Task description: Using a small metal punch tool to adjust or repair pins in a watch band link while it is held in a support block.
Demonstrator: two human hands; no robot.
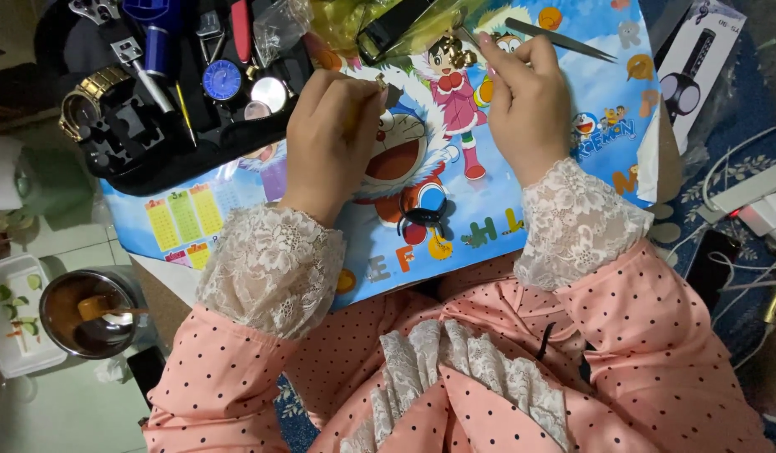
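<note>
Hands worked close together over a colourful cartoon-printed mat, likely so small parts stayed visible. Left hand pinched a tiny brass-coloured part at its fingertips; right hand gripped slim grey metal tweezers. Nearby, a black tool tray kept watch pieces within reach.

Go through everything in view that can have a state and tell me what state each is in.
left hand: closed on a small gold part
right hand: pinching tweezers
metal bowl: holds brown liquid and a spoon
tool tray: full of tools
gold watch: lying in the tray
</note>
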